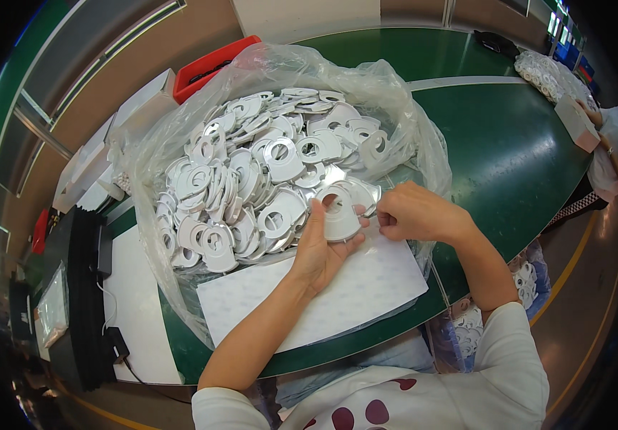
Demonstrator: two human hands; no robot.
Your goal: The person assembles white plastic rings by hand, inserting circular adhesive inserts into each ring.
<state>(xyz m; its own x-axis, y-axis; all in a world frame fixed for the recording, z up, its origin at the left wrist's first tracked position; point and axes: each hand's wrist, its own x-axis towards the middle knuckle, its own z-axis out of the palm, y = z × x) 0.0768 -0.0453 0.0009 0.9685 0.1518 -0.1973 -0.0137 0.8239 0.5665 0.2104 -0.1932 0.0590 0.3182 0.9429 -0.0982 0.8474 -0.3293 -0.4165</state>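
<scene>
**Room around the bag**

The pile of discs (252, 172) in the open bag (395, 93) blocks the middle. To the right, the green surface (510, 150) is free. White boxes (101, 158) and a red tray (208, 68) close the left.

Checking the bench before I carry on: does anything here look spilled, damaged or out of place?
Nothing stands out. The white rings lie heaped inside the open clear bag, none spilled on the green table. The left hand holds one ring.
</scene>
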